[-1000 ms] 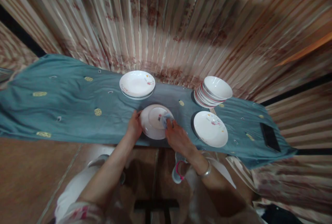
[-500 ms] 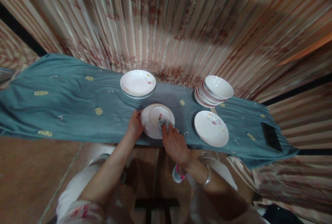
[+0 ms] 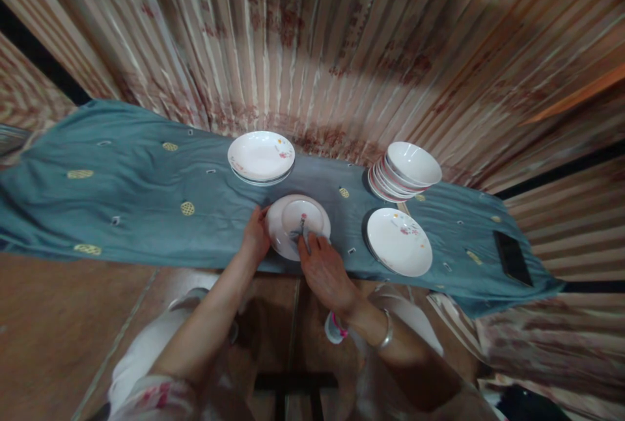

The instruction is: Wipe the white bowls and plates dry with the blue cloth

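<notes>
A white plate (image 3: 283, 226) lies upside down near the table's front edge, its foot ring and a small red mark facing up. My left hand (image 3: 255, 233) grips the plate's left rim, thumb side against it. In my right hand (image 3: 325, 268) is a bunched grey cloth (image 3: 303, 236), pressed onto the plate's underside at the lower right. Behind this plate stands a short stack of flowered white plates (image 3: 261, 155). To the right is another stack of flowered plates (image 3: 399, 242).
A tilted stack of white bowls (image 3: 413, 164) stands at the back right. A dark phone (image 3: 512, 257) lies at the table's right end. The table wears a green cloth (image 3: 141, 193) with yellow patterns. A pleated curtain (image 3: 303, 50) hangs close behind it.
My right hand has slid the cloth slightly to the left across the plate's underside. My left hand keeps its hold on the rim. The stacks stay where they were.
</notes>
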